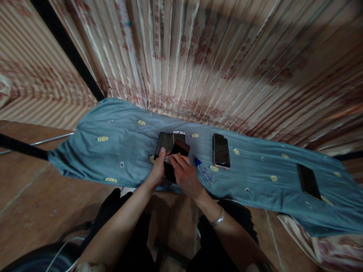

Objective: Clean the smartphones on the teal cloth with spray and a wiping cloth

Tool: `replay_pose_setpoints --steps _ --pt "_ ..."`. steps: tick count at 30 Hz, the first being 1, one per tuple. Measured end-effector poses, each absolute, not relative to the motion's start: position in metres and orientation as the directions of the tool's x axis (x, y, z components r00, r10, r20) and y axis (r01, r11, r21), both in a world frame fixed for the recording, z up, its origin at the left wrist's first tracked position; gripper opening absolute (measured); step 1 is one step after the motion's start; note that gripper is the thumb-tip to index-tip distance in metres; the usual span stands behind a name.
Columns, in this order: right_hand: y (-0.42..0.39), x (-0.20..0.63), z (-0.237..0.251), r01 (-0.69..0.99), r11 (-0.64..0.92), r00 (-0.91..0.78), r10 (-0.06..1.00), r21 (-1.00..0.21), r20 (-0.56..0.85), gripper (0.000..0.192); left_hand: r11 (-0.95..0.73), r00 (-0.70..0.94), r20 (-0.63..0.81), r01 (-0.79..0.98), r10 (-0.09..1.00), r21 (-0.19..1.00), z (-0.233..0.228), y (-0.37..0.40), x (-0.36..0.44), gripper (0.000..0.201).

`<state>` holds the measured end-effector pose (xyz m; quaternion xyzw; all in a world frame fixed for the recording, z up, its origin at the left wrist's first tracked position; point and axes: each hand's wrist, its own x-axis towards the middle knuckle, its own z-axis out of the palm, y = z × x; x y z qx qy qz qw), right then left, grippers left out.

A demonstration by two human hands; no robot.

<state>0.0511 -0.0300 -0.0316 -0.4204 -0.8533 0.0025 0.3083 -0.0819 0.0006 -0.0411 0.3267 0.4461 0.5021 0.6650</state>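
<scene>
My left hand (158, 166) is closed at the left edge of a dark phone (181, 147), its thumb pointing up along the side. Across that phone lies my right hand (185, 174), fingers bent together over a small whitish piece (168, 156), too small to make out. The right hand covers the phone's middle. Behind both hands rest a black phone (163, 142) and a white-framed phone (179, 133), partly overlapped. Just right of my right hand, a small clear bottle (204, 173) with a blue cap lies on its side.
Two stacked phones (221, 151) lie right of the bottle, and another dark phone (309, 181) is at the far right. A blue-green cloth (261, 170) with yellow prints covers the narrow surface. Patterned curtains (181, 56) hang behind; a black pole (70, 49) slants at left.
</scene>
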Motion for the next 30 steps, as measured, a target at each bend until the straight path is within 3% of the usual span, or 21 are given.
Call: replay_pose_setpoints --steps 5,16,25,30 --pt "-0.032 0.054 -0.032 0.698 0.663 -0.501 0.722 -0.270 0.476 0.040 0.259 0.133 -0.224 -0.399 0.965 0.880 -0.034 0.002 -0.078 0.082" --pt "0.002 0.088 -0.035 0.801 0.499 -0.259 0.787 -0.331 0.560 0.045 0.303 0.208 -0.239 -0.374 0.949 0.877 -0.024 -0.006 -0.076 0.087" --pt "-0.018 0.070 -0.033 0.752 0.584 -0.406 0.775 -0.305 0.484 0.044 0.265 0.168 -0.217 -0.357 0.962 0.896 -0.023 -0.004 -0.077 0.085" --pt "-0.013 0.074 -0.029 0.774 0.545 -0.328 0.781 -0.322 0.531 0.045 0.263 0.192 -0.204 -0.364 0.960 0.893 -0.028 -0.005 -0.072 0.083"
